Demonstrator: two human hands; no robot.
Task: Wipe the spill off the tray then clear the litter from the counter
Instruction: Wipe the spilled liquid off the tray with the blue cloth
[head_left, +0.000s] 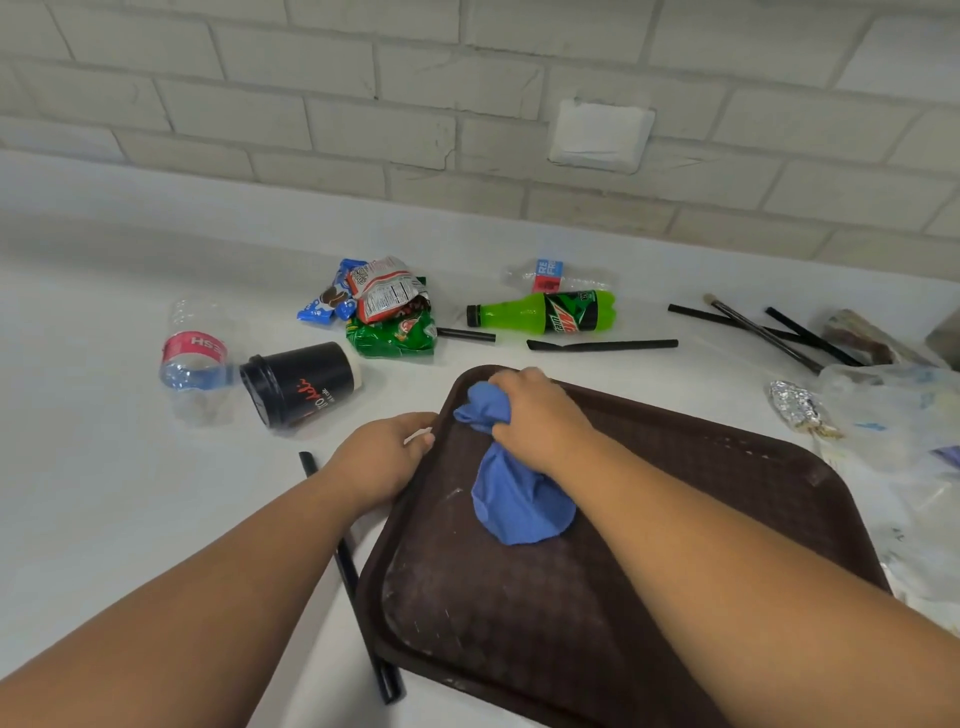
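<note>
Right hand (535, 415) is clenched round the top of a blue cloth (519, 504), pressing it onto the far left part of the brown tray (519, 613); the left hand (384, 457) grips the tray's left rim, seemingly to steady it. Being soft and limp, the cloth is best held as a wad, with its loose skirt dragged flat over the pale smears on the tray's near half. The tray looks stiff, light and apt to slide on the smooth white worktop (104, 493), so that rim hold matters. The litter beyond should all be light: a black cup (301, 382) on its side, a crushed clear bottle (195, 358) to its left, snack wrappers (384, 306), a green bottle (545, 314), and black straws (602, 344). Foil (800, 408) and a thin plastic bag (893, 415) lie at right. A pale brick wall (467, 104) backs the worktop
</note>
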